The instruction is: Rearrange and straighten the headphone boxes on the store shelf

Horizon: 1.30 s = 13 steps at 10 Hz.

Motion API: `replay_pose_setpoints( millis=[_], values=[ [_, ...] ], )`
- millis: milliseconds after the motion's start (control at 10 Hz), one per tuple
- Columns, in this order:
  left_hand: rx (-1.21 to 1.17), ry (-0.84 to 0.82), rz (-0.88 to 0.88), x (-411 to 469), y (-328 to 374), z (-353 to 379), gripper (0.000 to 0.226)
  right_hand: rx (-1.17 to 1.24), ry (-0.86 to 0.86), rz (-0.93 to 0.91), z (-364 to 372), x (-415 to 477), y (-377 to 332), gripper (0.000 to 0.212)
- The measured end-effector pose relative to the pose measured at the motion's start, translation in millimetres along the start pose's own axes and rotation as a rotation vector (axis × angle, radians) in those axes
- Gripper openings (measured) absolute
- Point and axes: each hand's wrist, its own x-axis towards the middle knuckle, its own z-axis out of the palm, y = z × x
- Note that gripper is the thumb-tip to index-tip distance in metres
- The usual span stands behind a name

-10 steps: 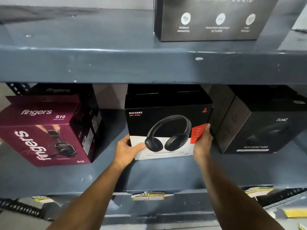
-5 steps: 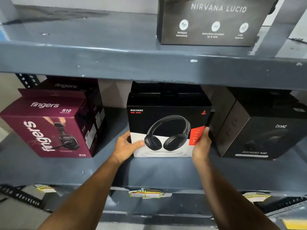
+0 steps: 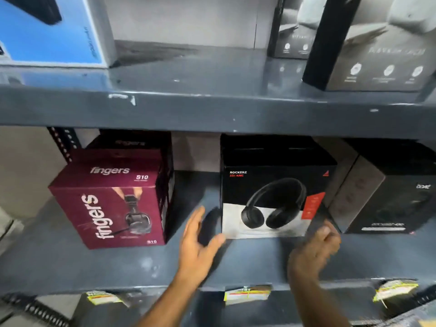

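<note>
A black and white Rockerz headphone box (image 3: 271, 199) stands upright in the middle of the lower shelf (image 3: 141, 263), facing front. My left hand (image 3: 198, 237) is open, fingers spread, just off the box's lower left corner and holding nothing. My right hand (image 3: 316, 249) is blurred, fingers curled, just below the box's lower right corner, apart from it. A maroon Fingers S10 box (image 3: 111, 199) stands to the left, turned at a slight angle. A black Boat box (image 3: 387, 194) stands to the right, also turned at an angle.
The upper shelf (image 3: 212, 107) carries a blue box (image 3: 49, 31) at the left and two grey Nirvana boxes (image 3: 377, 43) at the right. Yellow price tags (image 3: 247, 295) hang on the lower shelf's front edge. A gap lies between the maroon and Rockerz boxes.
Both hands have let go of the Rockerz box and pulled back toward me. The view has shifted left and up, so the boxes appear further right.
</note>
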Motion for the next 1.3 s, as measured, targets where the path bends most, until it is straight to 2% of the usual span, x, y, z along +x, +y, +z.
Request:
replay_pose_setpoints(
  millis=[100, 200, 300, 400, 500, 600, 700, 800, 900, 1000, 1100, 1200, 1300],
  values=[
    [0.052, 0.113, 0.278, -25, 0, -82, 0.054, 0.068, -0.41, -0.308, 10, -78, -1, 0.031],
    [0.233, 0.373, 0.381, 0, -16, -214, 0.059, -0.011, -0.922, -0.435, 73, -135, -16, 0.052],
    [0.138, 0.391, 0.305, 30, -24, -262, 0.091, -0.019, -1.009, -0.265, 120, -149, -36, 0.071],
    [-0.101, 0.076, -0.046, 57, -29, -264, 0.064, 0.09, -0.996, 0.032, 168, -166, -48, 0.094],
    [-0.106, 0.036, -0.14, 69, -35, -256, 0.027, 0.142, -0.973, 0.261, 180, -170, -46, 0.118],
    [-0.137, 0.013, -0.117, 74, -32, -248, 0.066, 0.207, -0.849, 0.374, 190, -175, -32, 0.09],
    [-0.167, 0.023, -0.086, 73, -27, -244, 0.066, 0.193, -0.705, 0.311, 195, -175, -26, 0.061],
    [-0.219, 0.064, -0.128, 72, -27, -239, 0.064, 0.269, -0.736, 0.311, 200, -175, -31, 0.065],
    [-0.222, 0.08, -0.141, 72, -26, -239, 0.066, 0.309, -0.794, 0.323, 200, -174, -38, 0.091],
    [-0.185, 0.085, -0.168, 70, -22, -243, 0.077, 0.296, -0.794, 0.314, 195, -178, -40, 0.086],
    [-0.194, 0.055, -0.17, 71, -23, -242, 0.079, 0.26, -0.826, 0.304, 194, -178, -40, 0.081],
    [-0.226, 0.082, -0.11, 72, -20, -245, 0.093, 0.248, -0.779, 0.297, 186, -172, -58, 0.112],
    [-0.226, 0.298, -0.006, 52, -18, -246, 0.125, 0.309, -0.757, 0.251, 146, -175, -60, 0.117]
  ],
)
